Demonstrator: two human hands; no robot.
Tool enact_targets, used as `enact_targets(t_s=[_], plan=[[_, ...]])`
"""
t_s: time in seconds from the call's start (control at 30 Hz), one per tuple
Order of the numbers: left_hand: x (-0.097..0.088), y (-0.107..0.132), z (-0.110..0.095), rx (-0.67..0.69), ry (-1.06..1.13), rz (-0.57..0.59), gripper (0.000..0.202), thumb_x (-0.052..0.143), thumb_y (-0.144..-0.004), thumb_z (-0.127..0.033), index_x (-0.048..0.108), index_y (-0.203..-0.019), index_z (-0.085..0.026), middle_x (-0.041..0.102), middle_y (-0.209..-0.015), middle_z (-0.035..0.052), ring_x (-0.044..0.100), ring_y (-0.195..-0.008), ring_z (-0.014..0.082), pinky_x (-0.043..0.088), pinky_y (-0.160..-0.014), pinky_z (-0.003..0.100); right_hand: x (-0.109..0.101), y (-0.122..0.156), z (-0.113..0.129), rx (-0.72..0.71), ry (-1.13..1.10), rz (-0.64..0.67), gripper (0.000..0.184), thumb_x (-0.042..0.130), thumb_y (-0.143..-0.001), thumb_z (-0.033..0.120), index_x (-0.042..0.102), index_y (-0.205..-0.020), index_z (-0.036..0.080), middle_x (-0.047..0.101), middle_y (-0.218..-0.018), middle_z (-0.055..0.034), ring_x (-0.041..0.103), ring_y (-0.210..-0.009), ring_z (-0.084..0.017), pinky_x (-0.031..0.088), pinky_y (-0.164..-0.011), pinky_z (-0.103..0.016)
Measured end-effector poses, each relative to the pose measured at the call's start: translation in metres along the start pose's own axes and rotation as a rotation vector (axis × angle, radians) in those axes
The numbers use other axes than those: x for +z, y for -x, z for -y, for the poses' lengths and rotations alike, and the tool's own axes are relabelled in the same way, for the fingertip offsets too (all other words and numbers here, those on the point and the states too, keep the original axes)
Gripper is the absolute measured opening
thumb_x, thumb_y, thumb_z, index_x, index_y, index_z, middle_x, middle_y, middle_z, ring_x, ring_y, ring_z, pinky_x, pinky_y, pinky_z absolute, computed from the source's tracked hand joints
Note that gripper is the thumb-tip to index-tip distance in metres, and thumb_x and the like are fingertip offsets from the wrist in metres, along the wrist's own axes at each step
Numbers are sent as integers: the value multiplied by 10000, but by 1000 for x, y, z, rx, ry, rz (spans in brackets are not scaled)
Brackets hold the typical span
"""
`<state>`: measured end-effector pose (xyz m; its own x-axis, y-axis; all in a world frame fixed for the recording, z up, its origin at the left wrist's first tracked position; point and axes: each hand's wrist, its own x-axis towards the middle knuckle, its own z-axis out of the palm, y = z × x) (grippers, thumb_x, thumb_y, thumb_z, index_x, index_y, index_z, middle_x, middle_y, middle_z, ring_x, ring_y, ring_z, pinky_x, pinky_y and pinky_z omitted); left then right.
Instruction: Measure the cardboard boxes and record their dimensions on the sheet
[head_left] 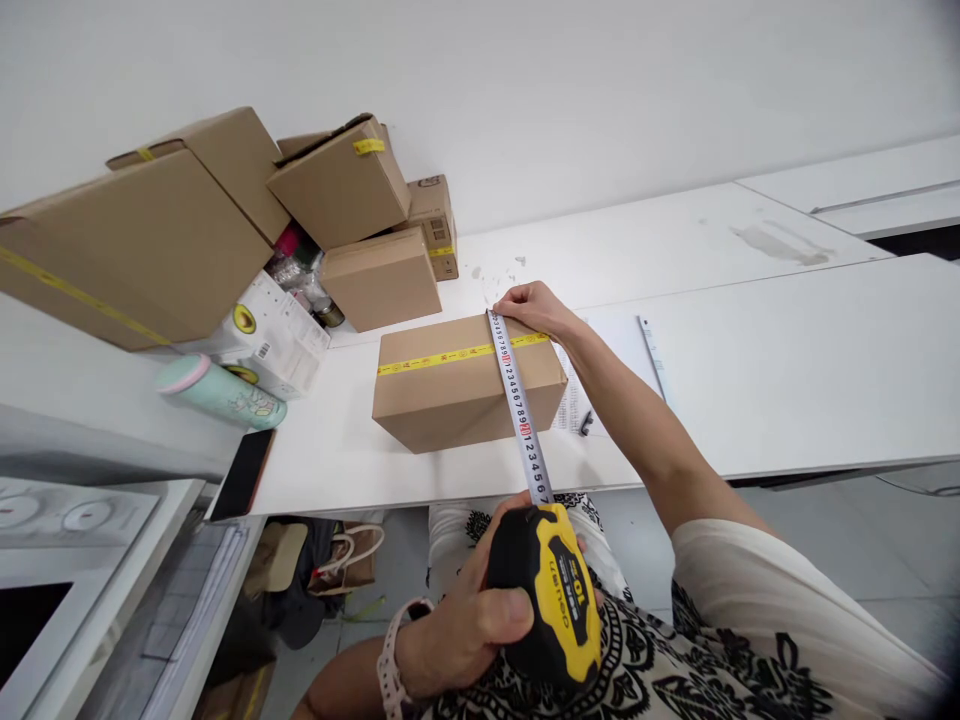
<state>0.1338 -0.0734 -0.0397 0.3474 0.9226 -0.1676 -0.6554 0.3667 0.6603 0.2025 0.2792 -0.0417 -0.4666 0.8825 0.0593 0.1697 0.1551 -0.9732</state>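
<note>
Carton (pixel 457 390) on white table (pixel 780 360), pale wall (pixel 600 110)

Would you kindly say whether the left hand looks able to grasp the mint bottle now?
Probably not: the left hand is holding the tape measure, though nothing seems to block its way to the mint bottle.

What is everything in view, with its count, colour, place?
Tabletop: 1, white, middle
Front box: 1, brown, centre
Tape measure: 1, yellow and black, blade across box
Other boxes: at least 5, brown, left
Printed box: 1, white, left
Small goods: several, mixed, left
Bottle: 1, mint, left
Slab: 1, black, left corner
Papers: count unclear, white, right
Bag: at least 1, brown, below
Dialled unit: 1, white, lower left
Left hand: 1, around case
Right hand: 1, at blade tip
</note>
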Motion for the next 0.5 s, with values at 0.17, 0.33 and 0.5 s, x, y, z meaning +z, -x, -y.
enact_targets(t_s=[0.17,0.33,0.5], plan=[[2,-1,-2,-8,-15,17,846,825,-713,-484,454,-1446,-279,600,-1403,177,678,-1174,409,533,-984,610,1,0,3,1,18,7,286,791,-771,322,601,-605,187,581,-609,10,465,-548,-94,388,-534,-276],[2,-1,-2,-11,-10,12,854,825,-717,-483,447,-1455,-283,602,-1406,169,681,-1174,401,533,-994,593,0,-2,1,-5,17,20,305,795,-780,328,584,-607,193,577,-619,11,467,-548,-97,391,-554,-289],[0,-1,-1,-2,23,20,840,837,-717,-443,450,-1445,-283,630,-1353,154,691,-1157,391,533,-999,585,0,-1,1,-1,10,23,292,786,-789,323,588,-619,194,580,-619,12,468,-555,-98,390,-552,-283]])
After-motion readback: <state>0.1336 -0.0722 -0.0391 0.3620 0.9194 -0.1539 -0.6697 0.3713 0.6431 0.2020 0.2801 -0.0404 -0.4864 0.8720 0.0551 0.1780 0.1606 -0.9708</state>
